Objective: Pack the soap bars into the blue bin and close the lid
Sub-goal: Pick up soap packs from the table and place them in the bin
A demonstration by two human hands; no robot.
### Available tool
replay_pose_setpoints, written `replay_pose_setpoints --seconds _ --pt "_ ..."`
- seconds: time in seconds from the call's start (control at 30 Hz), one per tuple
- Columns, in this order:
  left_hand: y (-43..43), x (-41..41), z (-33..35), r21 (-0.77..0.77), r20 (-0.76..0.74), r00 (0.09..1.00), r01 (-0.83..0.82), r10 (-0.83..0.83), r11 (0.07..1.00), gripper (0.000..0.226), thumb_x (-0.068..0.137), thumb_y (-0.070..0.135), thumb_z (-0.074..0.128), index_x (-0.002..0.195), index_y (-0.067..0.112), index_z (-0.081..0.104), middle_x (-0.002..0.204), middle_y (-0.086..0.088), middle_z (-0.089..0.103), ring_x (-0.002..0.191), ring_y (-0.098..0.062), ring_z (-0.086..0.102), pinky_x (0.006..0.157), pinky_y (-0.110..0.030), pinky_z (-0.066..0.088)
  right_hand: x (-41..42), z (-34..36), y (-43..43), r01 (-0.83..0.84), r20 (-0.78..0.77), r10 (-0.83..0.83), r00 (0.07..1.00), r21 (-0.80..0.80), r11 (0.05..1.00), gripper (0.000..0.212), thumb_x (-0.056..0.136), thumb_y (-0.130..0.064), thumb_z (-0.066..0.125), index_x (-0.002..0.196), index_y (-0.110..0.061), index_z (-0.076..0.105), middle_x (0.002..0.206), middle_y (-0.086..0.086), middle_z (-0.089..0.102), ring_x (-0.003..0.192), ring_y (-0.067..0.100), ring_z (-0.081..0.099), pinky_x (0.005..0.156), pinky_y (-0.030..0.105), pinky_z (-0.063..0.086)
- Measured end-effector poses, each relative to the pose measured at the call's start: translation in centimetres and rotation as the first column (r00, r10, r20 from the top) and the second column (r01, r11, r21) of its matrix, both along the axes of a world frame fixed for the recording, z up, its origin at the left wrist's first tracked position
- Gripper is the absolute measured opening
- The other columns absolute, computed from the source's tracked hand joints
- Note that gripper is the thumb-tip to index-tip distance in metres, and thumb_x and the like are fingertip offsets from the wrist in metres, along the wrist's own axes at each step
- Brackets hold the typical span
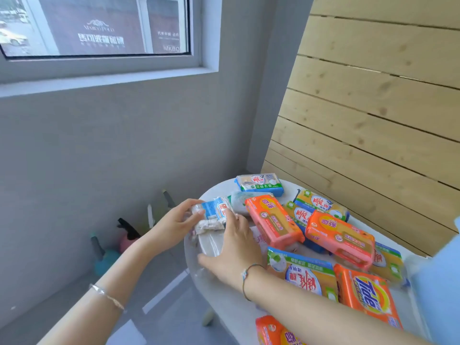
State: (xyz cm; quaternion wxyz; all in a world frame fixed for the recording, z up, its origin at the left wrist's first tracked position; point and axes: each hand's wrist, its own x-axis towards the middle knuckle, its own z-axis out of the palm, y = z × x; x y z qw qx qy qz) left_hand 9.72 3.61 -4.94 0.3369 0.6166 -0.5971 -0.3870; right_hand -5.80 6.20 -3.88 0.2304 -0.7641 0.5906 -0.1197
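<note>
Two spray bottles (127, 232) stand on the grey floor (62, 305) at the left, below the window (99, 26). My left hand (174, 225) has its fingers pinched round a small blue-and-white soap bar (214, 211) over the left rim of the white round surface (231, 312). My right hand (236, 252) lays straight fingers on clear wrap (211, 245) beside it, gripping nothing. Orange, green and yellow soap bars (338, 235) crowd the surface rightward, up to the plank wall (373, 108); open floor lies left.

Bare forearms; pale beaded bracelet (107, 296) behind left grip (174, 225); dark cord bracelet (244, 282) behind right grip (234, 255).
</note>
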Motion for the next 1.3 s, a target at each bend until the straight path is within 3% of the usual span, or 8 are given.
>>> replay_pose_setpoints --seconds 0.17,0.33,0.43,0.5,0.7,1.07,1.2,1.3 --pt "2.2 -0.5 -0.6 -0.039 -0.065 0.997 -0.044 0.041 0.998 0.032 0.095 0.029 0.048 0.126 0.021 0.051 0.088 -0.006 0.067 0.07 -0.01 0.055 0.069 -0.017 0.043 -0.5 0.1 1.6 0.018 -0.005 -0.019 1.0 -0.046 0.999 0.102 0.066 -0.047 0.069 0.147 -0.023 0.012 0.141 0.001 0.033 0.128 0.021 0.039 0.096 0.036 0.043" --pt "4.3 -2.1 -0.9 -0.056 -0.018 0.997 -0.074 0.073 0.996 0.042 0.095 0.029 0.047 0.136 0.019 0.04 0.081 -0.013 0.053 0.071 -0.02 0.046 0.071 -0.03 0.038 -2.1 1.3 2.7 -0.072 -0.009 0.072 0.997 0.011 0.997 0.109 0.072 -0.049 0.071 0.151 -0.019 0.003 0.152 0.006 0.023 0.141 0.023 0.026 0.111 0.038 0.033" --pt "5.3 -2.9 -0.6 -0.045 -0.008 0.998 -0.068 0.068 0.997 0.052 0.096 0.028 0.046 0.143 0.014 0.03 0.121 -0.02 0.058 0.107 -0.031 0.056 0.094 -0.037 0.041 -5.5 3.0 3.3 -0.147 0.03 0.148 0.989 -0.04 0.988 0.103 0.07 -0.051 0.074 0.15 -0.021 0.016 0.155 -0.001 0.023 0.143 0.016 0.024 0.116 0.032 0.024" --pt "6.1 -3.2 -0.1 -0.053 0.026 0.997 -0.073 0.075 0.996 0.057 0.097 0.03 0.044 0.147 0.011 0.023 0.149 -0.015 0.037 0.137 -0.027 0.036 0.112 -0.037 0.028 -8.3 4.0 3.6 -0.154 0.035 0.155 0.987 -0.041 0.987 0.099 0.069 -0.05 0.076 0.148 -0.025 0.022 0.155 -0.004 0.026 0.142 0.014 0.026 0.115 0.029 0.024" --pt "8.1 -6.1 1.6 -0.326 0.295 0.95 0.002 0.099 0.945 0.059 0.094 0.038 0.047 0.145 0.014 0.03 0.157 -0.002 0.022 0.147 -0.02 0.007 0.119 -0.035 0.008 -13.7 3.5 3.9 -0.105 -0.187 0.122 0.975 0.099 0.99 0.098 0.064 -0.045 0.081 0.144 -0.025 0.027 0.144 0.0 0.041 0.13 0.02 0.044 0.107 0.036 0.039" --pt "10.9 -11.1 5.3 -0.234 -0.023 0.993 0.11 -0.119 0.966 0.05 0.095 0.039 0.041 0.141 0.019 0.035 0.144 -0.001 0.043 0.132 -0.016 0.039 0.108 -0.03 0.033 -16.5 7.5 5.2 -0.126 -0.063 0.121 0.991 -0.087 0.988 0.086 0.06 -0.032 0.085 0.132 -0.034 0.038 0.126 -0.007 0.056 0.111 0.015 0.057 0.087 0.027 0.048" --pt "11.4 -14.0 8.7 -0.208 -0.237 0.941 0.195 -0.242 0.959 0.043 0.096 0.045 0.031 0.138 0.037 0.035 0.133 0.018 0.044 0.115 0.008 0.049 0.074 0.005 0.039 -19.3 13.4 6.9 -0.083 0.131 0.106 0.986 -0.166 0.983 0.087 0.057 -0.031 0.088 0.131 -0.034 0.041 0.117 -0.017 0.058 0.105 0.008 0.061 0.08 0.011 0.049" --pt "11.5 -17.6 11.6 -0.285 -0.334 0.874 0.263 -0.353 0.922 0.046 0.091 0.052 0.026 0.136 0.044 0.03 0.14 0.021 0.039 0.125 0.008 0.042 0.097 -0.007 0.037 -22.6 17.6 8.3 -0.021 0.21 0.07 0.975 -0.224 0.974 0.087 0.057 -0.031 0.089 0.131 -0.033 0.043 0.109 -0.02 0.062 0.098 0.0 0.063 0.085 0.016 0.049"
